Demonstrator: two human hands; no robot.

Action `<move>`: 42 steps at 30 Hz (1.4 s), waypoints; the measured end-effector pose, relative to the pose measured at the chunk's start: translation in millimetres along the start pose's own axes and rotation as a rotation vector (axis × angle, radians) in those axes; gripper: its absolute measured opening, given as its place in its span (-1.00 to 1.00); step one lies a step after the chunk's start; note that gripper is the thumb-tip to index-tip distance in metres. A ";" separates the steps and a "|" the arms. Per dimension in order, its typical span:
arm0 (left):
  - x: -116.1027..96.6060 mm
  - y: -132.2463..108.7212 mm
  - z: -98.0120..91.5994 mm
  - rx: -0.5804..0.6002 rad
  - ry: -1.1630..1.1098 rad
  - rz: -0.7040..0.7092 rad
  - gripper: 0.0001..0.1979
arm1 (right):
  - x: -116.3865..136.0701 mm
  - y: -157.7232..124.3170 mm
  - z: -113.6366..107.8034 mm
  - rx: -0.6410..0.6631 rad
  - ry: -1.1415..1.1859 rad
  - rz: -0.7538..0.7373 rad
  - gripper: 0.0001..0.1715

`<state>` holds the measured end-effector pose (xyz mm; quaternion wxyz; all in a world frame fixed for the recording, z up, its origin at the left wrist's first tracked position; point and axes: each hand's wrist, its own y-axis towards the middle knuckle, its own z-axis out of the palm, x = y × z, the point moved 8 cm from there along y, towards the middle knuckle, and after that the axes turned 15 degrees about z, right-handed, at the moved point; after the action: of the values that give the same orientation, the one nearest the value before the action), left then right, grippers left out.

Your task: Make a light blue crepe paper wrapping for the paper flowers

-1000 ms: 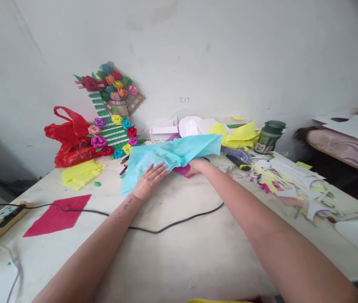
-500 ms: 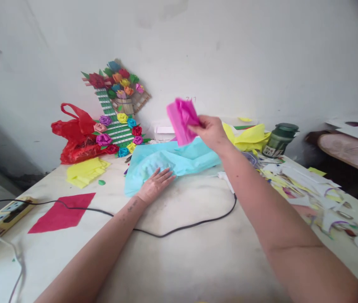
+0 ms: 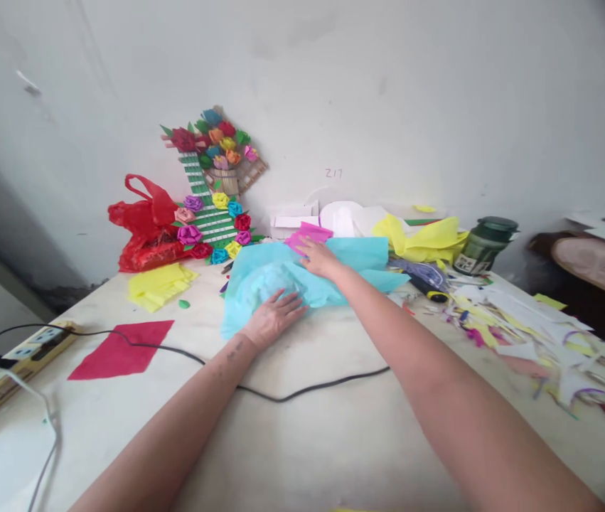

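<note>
Light-blue crepe paper point(image 3: 355, 249) is spread at the back of the table, with a rounded bulge under or in its left part. My left hand point(image 3: 275, 320) lies flat on the near edge of that bulge, fingers stretched out. Farther back, my right hand point(image 3: 319, 257) rests with spread fingers on a folded piece of bright pink paper point(image 3: 313, 230), which sits at the rear edge of the blue paper. My right fingers cover part of the pink piece. What makes the bulge cannot be seen.
A red plastic bag point(image 3: 147, 224) and a paper-flower decoration point(image 3: 215, 220) stand back left. Yellow paper point(image 3: 161, 284), a crimson sheet point(image 3: 124, 350) and a power strip point(image 3: 19, 363) lie left. A black cord point(image 3: 302, 392) crosses the table. Right are paper scraps point(image 3: 515, 341) and a green bottle point(image 3: 486, 245).
My right hand has lowered the pink paper from mid-air onto the back of the blue paper, and its pinch has loosened. My left hand stays on the blue paper.
</note>
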<state>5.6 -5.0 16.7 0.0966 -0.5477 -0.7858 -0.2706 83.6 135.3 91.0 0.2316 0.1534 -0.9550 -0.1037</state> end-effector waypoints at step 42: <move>60.3 -61.5 13.0 -0.053 -0.347 -0.764 -0.36 | 30.7 -106.9 60.9 -0.030 -0.386 -0.437 -0.24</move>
<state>-71.8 35.0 13.2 -0.1586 -0.2569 -0.9297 -0.2108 54.9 33.0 21.7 0.0200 0.3295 -0.9241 -0.1923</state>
